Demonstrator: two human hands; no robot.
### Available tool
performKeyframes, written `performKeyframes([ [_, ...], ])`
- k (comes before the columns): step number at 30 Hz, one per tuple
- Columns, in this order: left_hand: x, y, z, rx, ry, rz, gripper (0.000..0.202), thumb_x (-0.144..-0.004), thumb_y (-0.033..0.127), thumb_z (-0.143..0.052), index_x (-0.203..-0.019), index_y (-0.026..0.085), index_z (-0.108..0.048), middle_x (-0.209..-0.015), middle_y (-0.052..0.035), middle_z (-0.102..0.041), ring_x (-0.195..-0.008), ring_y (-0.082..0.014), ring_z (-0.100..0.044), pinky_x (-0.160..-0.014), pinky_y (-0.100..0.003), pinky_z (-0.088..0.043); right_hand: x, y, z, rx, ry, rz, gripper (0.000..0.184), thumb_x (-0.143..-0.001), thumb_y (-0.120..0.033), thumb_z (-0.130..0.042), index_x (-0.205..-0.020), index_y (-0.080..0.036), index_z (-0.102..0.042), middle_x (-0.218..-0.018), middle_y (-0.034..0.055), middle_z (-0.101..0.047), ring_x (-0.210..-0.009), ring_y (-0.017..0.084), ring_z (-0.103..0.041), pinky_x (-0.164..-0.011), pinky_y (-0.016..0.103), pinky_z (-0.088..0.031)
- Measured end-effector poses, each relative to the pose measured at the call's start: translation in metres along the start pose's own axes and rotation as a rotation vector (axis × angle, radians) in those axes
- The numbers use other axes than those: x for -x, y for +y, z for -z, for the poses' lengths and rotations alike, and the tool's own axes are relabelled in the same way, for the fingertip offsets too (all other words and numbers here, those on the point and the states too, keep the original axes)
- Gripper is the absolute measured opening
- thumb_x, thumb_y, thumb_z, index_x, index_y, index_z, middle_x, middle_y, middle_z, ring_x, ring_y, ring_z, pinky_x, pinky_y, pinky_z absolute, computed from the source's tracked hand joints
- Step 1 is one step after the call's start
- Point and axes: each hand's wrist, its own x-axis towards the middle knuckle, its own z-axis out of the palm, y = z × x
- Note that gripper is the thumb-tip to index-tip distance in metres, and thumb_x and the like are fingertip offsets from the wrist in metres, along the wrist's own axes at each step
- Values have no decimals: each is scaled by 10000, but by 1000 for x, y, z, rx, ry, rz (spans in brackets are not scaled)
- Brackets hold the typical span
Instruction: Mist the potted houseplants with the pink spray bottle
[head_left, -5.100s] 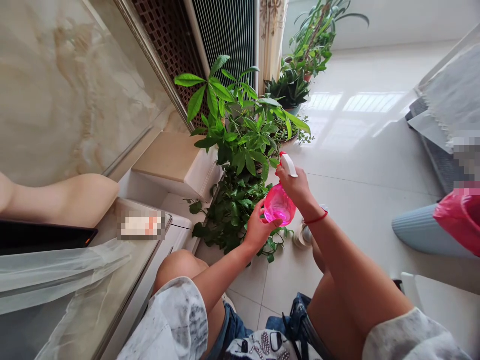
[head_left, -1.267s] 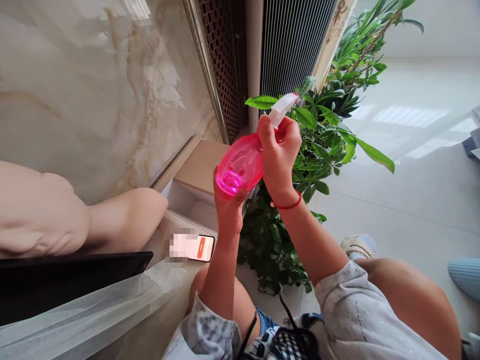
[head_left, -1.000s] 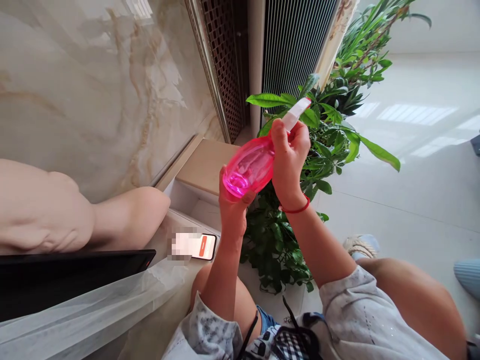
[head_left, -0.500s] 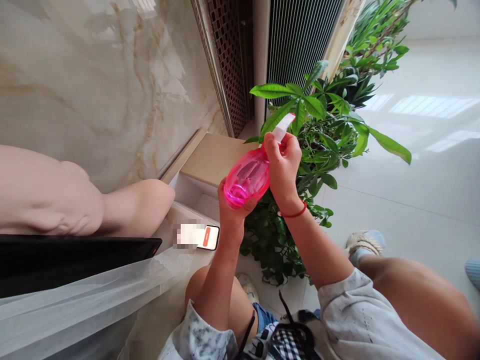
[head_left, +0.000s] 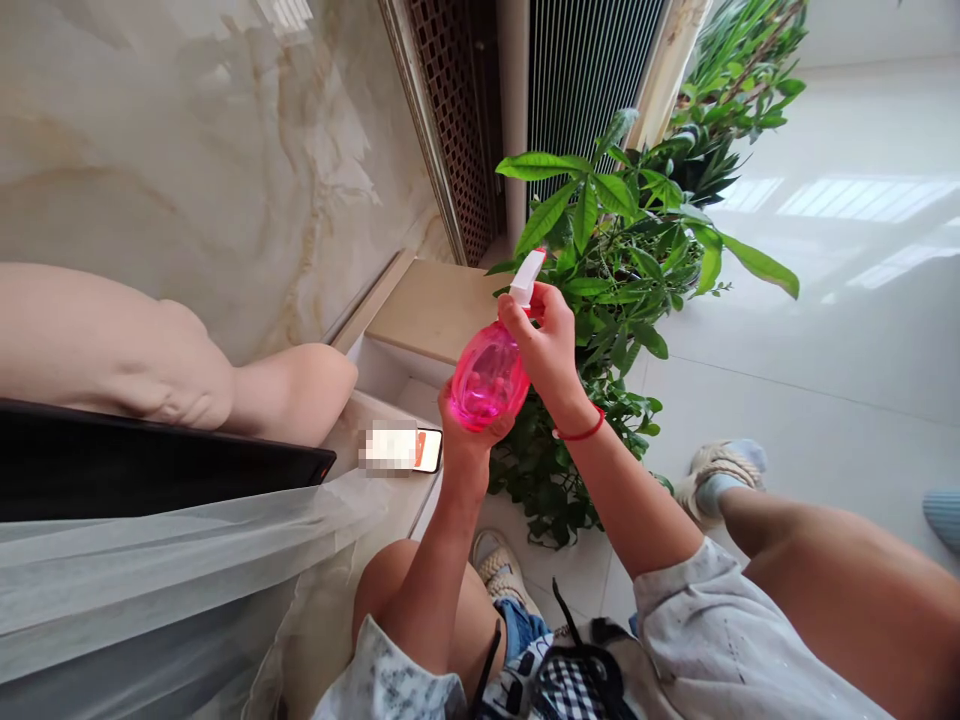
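Observation:
A pink see-through spray bottle (head_left: 489, 375) with a white spray head (head_left: 528, 278) is held between my two hands, tilted with its top away from me. My left hand (head_left: 474, 435) cups its base from below. The fingers of my right hand (head_left: 546, 335) are closed around the neck, just under the spray head; a red band circles that wrist. Right behind the bottle stand leafy green plants (head_left: 600, 200), their pots mostly hidden by leaves.
On the left, a phone (head_left: 429, 451) lies on a ledge beside an open drawer (head_left: 382, 370). A black screen (head_left: 165, 455), a sheer white curtain (head_left: 187, 560) and a mannequin-like pale form (head_left: 300, 390) are nearby. Light floor tiles (head_left: 847, 330) extend to the right.
The spray bottle and my right hand have shifted left and slightly down, and the bottle stands more upright. Both hands keep their hold. The view has moved a little.

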Motion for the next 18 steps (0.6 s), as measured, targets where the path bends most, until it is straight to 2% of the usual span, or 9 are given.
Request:
performKeyframes([
  [3, 17, 3, -1, -17, -10, -3, 860, -491, 226, -990, -1275, 271, -640, -1383, -93, -647, -1287, -364, -639, -1012, -504, -588, 8, -3, 2, 0, -14, -12, 411, -867, -611, -689, -1007, -229, -633, -986, 47, -635, -919, 198, -587, -851, 399, -518],
  [8, 36, -2, -7, -53, 10, 10, 739, -580, 286, -971, -1231, 255, -622, -1269, -79, -694, -1248, -334, -663, -974, -473, -602, 19, -8, 14, 44, -25, 3, 397, -890, -601, -652, -1042, -234, -636, -988, 37, -628, -973, 196, -579, -851, 368, -518],
  [14, 42, -19, -11, -68, 24, -52, 891, -494, 336, -1020, -1225, 232, -523, -1422, -130, -581, -1207, -296, -670, -1052, -507, -548, 22, -15, 37, 12, 9, -3, 400, -889, -616, -656, -1008, -234, -650, -935, 35, -645, -894, 185, -615, -793, 349, -536],
  [18, 45, -26, -18, -66, -10, -30, 904, -520, 364, -1018, -1255, 264, -501, -1387, -102, -595, -1230, -291, -656, -1087, -522, -522, 22, -17, 50, 29, 3, -2, 357, -903, -578, -650, -973, -229, -621, -912, 24, -632, -839, 171, -620, -786, 354, -540],
])
